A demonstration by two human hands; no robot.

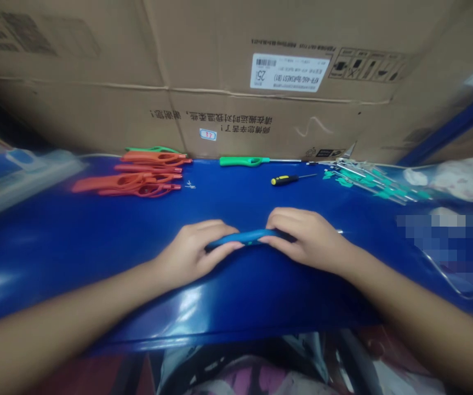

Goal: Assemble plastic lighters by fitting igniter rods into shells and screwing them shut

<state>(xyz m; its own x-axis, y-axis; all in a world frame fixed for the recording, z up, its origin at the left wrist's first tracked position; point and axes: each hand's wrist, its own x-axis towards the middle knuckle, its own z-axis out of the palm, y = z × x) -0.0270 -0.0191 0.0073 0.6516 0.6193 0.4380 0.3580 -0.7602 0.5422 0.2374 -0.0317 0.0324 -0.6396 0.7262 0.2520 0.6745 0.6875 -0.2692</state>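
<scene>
Blue handle [249,237], one: over the bench [108,241], gripped by left hand [199,247] at nine o'clock, right hand [306,236] at three. Step: apparently pressing or aligning; next move calls for steady, even pressure. Screwdriver [284,180]: one o'clock.

- Far: the cardboard [203,55] stands upright across the back of the blue table [75,236], closing off the way beyond.
- Far left: stacked orange handles [146,181] block a low pass; small white bits [190,185] lie just to their right.
- Left edge: a pale, blurred object [30,181] limits sideways room.
- Far middle: an open lane runs between the white bits and the screwdriver [285,180], ending at the green handle [238,161].
- Far right: heaped metal rods with teal parts [378,184] crowd the surface.
- Middle: both hands and the blue handle [248,237] between them form a low barrier.
- Near: bare tabletop lies between the forearms.
</scene>
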